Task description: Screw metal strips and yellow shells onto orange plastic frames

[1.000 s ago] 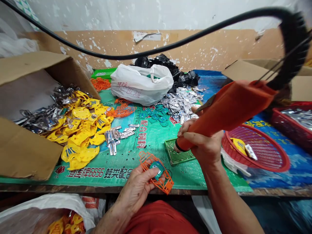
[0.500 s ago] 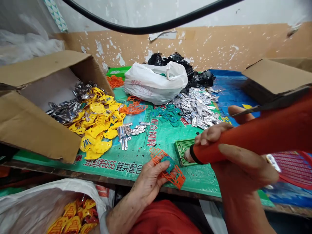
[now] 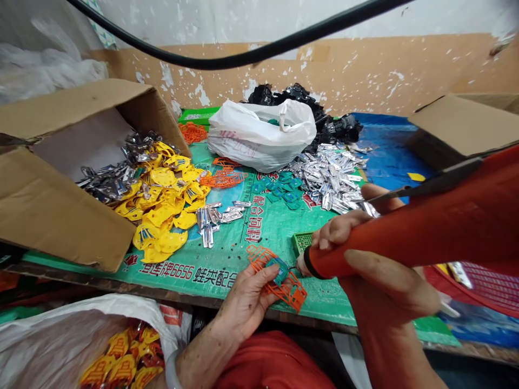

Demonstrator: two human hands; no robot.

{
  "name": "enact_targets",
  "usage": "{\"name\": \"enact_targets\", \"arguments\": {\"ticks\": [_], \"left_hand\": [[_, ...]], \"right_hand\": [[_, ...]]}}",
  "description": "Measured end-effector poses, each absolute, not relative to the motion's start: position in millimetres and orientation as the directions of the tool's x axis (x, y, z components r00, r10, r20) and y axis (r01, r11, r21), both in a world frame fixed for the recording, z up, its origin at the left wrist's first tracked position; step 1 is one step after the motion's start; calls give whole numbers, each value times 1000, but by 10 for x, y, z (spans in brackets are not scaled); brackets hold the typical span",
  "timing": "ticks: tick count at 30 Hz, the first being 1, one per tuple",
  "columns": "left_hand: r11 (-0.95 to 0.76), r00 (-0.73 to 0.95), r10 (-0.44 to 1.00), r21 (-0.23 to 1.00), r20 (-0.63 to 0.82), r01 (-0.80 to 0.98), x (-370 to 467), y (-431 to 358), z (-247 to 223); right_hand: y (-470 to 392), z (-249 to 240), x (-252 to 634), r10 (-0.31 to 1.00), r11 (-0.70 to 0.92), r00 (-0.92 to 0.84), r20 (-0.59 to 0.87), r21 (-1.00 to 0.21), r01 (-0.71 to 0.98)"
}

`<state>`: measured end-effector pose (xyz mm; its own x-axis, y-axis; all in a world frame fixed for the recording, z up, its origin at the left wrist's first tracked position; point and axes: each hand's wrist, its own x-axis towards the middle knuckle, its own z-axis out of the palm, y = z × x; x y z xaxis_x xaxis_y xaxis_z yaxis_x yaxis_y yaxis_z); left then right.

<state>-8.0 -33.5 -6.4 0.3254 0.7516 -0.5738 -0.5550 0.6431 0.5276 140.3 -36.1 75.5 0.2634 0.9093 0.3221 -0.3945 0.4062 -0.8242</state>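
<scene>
Reading the clock with the orange plastic lattice frame point(image 3: 298, 299) at its centre and the peeling wall at twelve, the left hand point(image 3: 249, 294) comes in from seven o'clock and pinches that frame by its near side, thumb on top, pressing down a small flat teal plastic piece point(image 3: 279, 272) that lies over the frame's middle. The frame is held slanting at the near edge of a table covered with a printed green plastic sheet point(image 3: 279, 229). From four o'clock the right hand point(image 3: 381, 281) grips a long red-orange cylindrical tool point(image 3: 405, 237) with a black band near its nose, the fingers closed around the barrel. The tool's nose points to nine o'clock, its thin dark tip right at the teal piece; whether the two touch I cannot tell. A small green perforated plastic tray point(image 3: 302, 240) sits just beside the nose, at one o'clock, partly hidden by the right hand. At ten o'clock lie a few flat silver strips point(image 3: 208, 224), then a heap of curved yellow plastic pieces point(image 3: 164, 200) spilling from an open brown cardboard box point(image 3: 73, 216). More orange lattice frames point(image 3: 225, 178) lie at eleven, loose teal pieces point(image 3: 284, 189) at twelve with a white plastic bag point(image 3: 251, 146) behind them, and a large pile of silver strips point(image 3: 330, 178) at one. A red mesh plastic basket point(image 3: 490, 283) stands at three, partly behind the right hand.
</scene>
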Motion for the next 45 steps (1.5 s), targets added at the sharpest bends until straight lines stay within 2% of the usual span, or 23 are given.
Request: {"name": "enact_targets", "arguments": {"ticks": [16, 23, 30, 36, 41, 45], "left_hand": [[652, 324, 743, 525, -586, -547, -98, -324, -47], [634, 301, 762, 569, -573, -524, -73, -337, -51], [611, 260, 780, 603, -569, -513, -50, -327, -29], [588, 256, 800, 621, -543, -518, -85, -311, -33], [616, 280, 783, 633, -555, -469, -166, -274, 43], [600, 277, 800, 717, -532, -355, -202, -238, 61]], "right_hand": [[-328, 675, 1380, 919, 381, 255, 301, -847, -370], [-328, 676, 1362, 922, 370, 260, 286, -847, -382], [-281, 547, 1399, 924, 375, 210, 321, -869, -322], [-253, 492, 1346, 925, 378, 192, 329, -854, -358], [-258, 644, 1329, 926, 366, 243, 289, -845, -389], [-197, 767, 1340, 896, 417, 330, 297, -818, -397]]}}
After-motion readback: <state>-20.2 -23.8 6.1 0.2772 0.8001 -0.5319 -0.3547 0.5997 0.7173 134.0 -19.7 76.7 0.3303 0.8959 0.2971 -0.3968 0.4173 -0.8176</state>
